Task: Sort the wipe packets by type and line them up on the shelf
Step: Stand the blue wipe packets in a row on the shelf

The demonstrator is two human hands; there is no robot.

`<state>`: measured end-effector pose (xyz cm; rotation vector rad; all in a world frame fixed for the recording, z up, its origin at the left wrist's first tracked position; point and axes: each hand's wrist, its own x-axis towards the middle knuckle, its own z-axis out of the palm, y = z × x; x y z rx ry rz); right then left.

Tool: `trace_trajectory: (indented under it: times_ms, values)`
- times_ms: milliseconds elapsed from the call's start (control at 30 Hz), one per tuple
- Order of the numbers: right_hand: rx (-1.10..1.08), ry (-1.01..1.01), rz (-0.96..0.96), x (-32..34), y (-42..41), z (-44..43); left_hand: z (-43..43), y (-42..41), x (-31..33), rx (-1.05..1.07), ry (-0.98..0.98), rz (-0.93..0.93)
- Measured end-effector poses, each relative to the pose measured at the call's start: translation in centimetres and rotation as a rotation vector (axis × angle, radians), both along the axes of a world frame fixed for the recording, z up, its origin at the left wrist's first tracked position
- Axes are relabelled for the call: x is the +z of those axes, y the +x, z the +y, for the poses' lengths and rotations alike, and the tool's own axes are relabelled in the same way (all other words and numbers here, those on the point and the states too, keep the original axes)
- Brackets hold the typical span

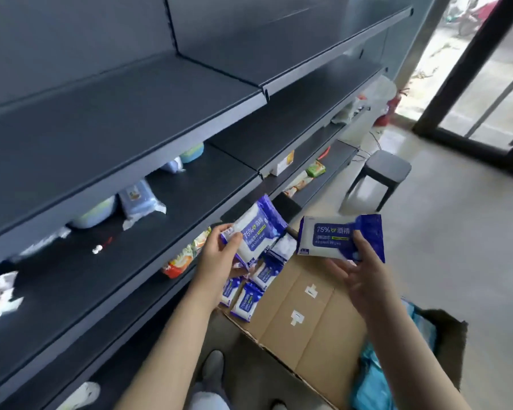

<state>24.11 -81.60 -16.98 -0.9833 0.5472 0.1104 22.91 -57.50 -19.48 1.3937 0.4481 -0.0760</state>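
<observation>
2 blue-and-white alcohol wipe packets marked 75% were held just above the open cardboard box [308, 315], 1 in each hand, printed faces turned up toward the camera, apparently so their labels could be checked as the same type.

The left hand [219, 255] gripped the left packet [255, 232] by its lower end, thumb curled over the front and fingers behind. That packet was angled toward the shelving left of the box, which suggested it was the next to be shelved. The right hand [365, 273] pinched the right packet [335, 236] near its lower corner, thumb on the face and loosely spread fingers beneath, keeping it level over the box's far flap.

Several more packets of the same blue design [249, 291] lay loose in the box's left end, below the left hand, so the sorting looked far from done.

Left of the box, the middle shelf [190, 202] carried pale blue packs [139, 199] pushed toward the back. An orange-printed packet [187, 255] lay on the shelf below that one, close to the box's left edge. Beyond the box stood a dark stool [382, 173] on the pale floor, and a teal bag [376, 377] lay against the box's near right side.
</observation>
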Motion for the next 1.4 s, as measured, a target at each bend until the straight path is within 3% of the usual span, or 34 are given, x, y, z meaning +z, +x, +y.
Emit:
trace_trajectory:
  times_ms: [300,533,867,1200,1400]
  values:
    - [0.371,-0.144,-0.259,6.4,-1.7,6.9,6.8,-10.5,7.7,0.362,0.064,-0.179]
    - [0.638,-0.050,-0.381,9.9,-7.6,22.4,19.4,-23.2,12.6,0.593,0.184,-0.225]
    - [0.829,0.008,-0.463,11.7,-18.5,45.8,38.2,-38.5,16.5,0.810,0.404,-0.207]
    - [0.959,-0.082,-0.500,11.3,-19.6,61.6,52.9,-39.8,15.5,0.869,0.542,-0.130]
    - [1.029,-0.185,-0.578,9.8,-16.4,69.7,61.3,-38.3,14.3,0.891,0.759,-0.023]
